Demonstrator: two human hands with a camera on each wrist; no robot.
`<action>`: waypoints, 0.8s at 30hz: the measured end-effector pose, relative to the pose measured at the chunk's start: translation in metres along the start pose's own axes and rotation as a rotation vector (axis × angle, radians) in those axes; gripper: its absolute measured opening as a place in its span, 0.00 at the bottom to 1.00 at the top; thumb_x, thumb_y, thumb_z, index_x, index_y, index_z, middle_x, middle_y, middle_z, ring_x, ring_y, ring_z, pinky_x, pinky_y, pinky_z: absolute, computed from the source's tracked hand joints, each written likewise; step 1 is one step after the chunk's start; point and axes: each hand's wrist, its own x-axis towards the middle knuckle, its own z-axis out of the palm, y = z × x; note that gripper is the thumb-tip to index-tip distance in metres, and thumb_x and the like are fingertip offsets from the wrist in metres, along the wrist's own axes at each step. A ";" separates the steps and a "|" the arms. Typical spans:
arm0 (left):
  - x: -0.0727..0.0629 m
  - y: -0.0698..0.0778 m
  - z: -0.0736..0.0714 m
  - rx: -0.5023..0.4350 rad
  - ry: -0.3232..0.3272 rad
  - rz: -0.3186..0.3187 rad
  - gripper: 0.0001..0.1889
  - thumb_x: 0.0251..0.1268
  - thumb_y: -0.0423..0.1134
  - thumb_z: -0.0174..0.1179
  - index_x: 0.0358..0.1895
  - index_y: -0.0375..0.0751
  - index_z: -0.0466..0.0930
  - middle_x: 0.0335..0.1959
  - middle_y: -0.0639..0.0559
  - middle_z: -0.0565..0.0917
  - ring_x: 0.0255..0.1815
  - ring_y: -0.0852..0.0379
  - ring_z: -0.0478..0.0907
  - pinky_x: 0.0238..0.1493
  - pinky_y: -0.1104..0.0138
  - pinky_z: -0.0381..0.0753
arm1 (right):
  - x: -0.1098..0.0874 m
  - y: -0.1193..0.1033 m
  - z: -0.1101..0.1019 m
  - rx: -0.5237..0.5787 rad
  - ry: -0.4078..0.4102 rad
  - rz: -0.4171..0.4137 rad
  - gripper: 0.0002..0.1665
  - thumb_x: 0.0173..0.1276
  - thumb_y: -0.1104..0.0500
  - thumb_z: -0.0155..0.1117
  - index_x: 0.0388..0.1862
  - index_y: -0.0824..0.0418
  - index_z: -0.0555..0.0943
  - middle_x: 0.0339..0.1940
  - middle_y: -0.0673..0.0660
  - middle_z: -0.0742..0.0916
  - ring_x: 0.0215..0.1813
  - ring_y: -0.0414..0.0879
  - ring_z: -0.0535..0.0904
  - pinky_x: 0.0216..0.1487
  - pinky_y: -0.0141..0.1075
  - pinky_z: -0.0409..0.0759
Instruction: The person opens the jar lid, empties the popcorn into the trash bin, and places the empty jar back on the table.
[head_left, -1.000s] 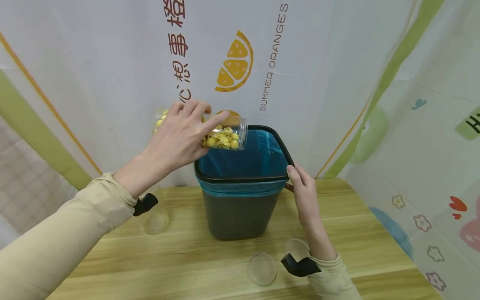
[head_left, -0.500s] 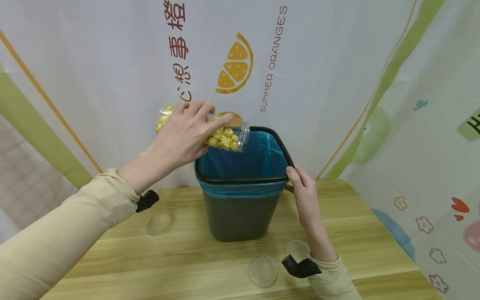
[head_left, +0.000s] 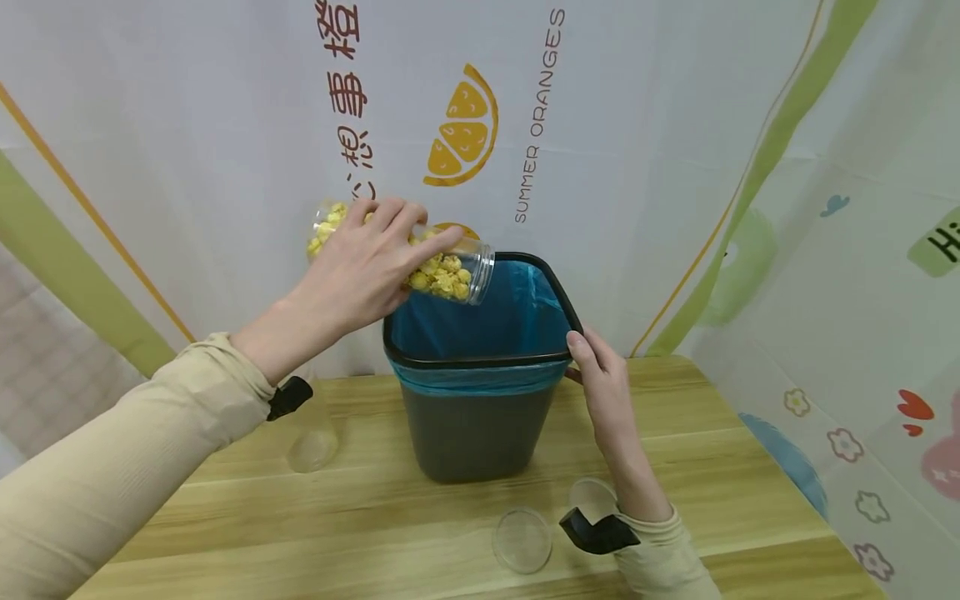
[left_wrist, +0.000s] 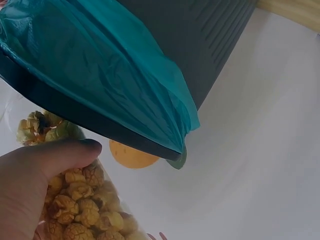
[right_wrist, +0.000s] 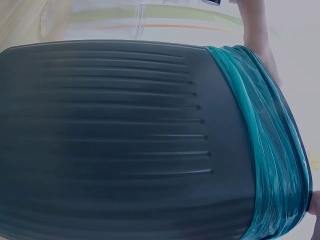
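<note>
My left hand [head_left: 356, 271] grips a clear plastic jar [head_left: 483, 271] of yellow popcorn [head_left: 442, 279] from above. The jar lies tilted, base raised at left and uncapped mouth lower at right, over the opening of a dark grey trash can [head_left: 476, 433]. A blue bin liner [head_left: 480, 379] is folded over the can beneath its black rim. In the left wrist view, the thumb [left_wrist: 70, 155] presses the jar wall next to packed popcorn [left_wrist: 85, 210]. My right hand [head_left: 609, 392] holds the can's right rim, thumb on top; its other fingers are mostly hidden behind the can.
Two clear round lids [head_left: 522, 540] lie on the wooden table [head_left: 360, 533], one partly behind the right wrist. A second clear jar [head_left: 312, 446] stands at left behind the left forearm. A printed white curtain [head_left: 637, 150] hangs close behind the can.
The jar has tilted slightly more, its base rising while the mouth drops a little. The right hand stays on the rim and the can has not moved on the table.
</note>
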 end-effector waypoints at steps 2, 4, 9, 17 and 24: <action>0.001 -0.001 0.001 0.005 0.004 0.007 0.33 0.60 0.30 0.64 0.70 0.53 0.70 0.54 0.38 0.77 0.52 0.37 0.73 0.51 0.47 0.72 | 0.000 0.000 0.000 0.001 0.000 0.004 0.26 0.83 0.44 0.49 0.70 0.52 0.79 0.62 0.56 0.84 0.58 0.44 0.81 0.55 0.29 0.83; 0.001 -0.001 0.001 0.011 0.009 0.015 0.32 0.61 0.30 0.63 0.70 0.53 0.70 0.54 0.38 0.77 0.52 0.38 0.73 0.50 0.47 0.72 | 0.000 -0.001 0.000 0.000 0.001 0.006 0.25 0.83 0.44 0.49 0.70 0.52 0.79 0.62 0.56 0.84 0.58 0.44 0.81 0.56 0.31 0.83; 0.001 -0.002 0.003 0.028 0.027 0.030 0.29 0.65 0.29 0.59 0.68 0.53 0.71 0.53 0.38 0.77 0.52 0.38 0.73 0.49 0.48 0.72 | -0.001 -0.002 0.000 -0.010 -0.012 0.014 0.26 0.83 0.44 0.48 0.72 0.51 0.77 0.66 0.55 0.84 0.61 0.43 0.80 0.58 0.32 0.82; 0.005 -0.003 0.004 0.044 0.029 0.066 0.25 0.71 0.30 0.60 0.68 0.52 0.74 0.52 0.38 0.77 0.54 0.37 0.74 0.59 0.47 0.74 | -0.002 -0.002 -0.001 -0.002 -0.014 0.010 0.26 0.83 0.45 0.48 0.72 0.51 0.77 0.64 0.56 0.84 0.60 0.42 0.80 0.56 0.29 0.82; 0.007 -0.003 0.005 0.064 0.016 0.081 0.26 0.70 0.29 0.60 0.68 0.52 0.74 0.52 0.37 0.77 0.55 0.37 0.74 0.62 0.47 0.72 | -0.001 -0.003 -0.001 -0.016 -0.023 0.007 0.26 0.83 0.44 0.48 0.70 0.53 0.78 0.60 0.58 0.84 0.59 0.44 0.80 0.57 0.31 0.82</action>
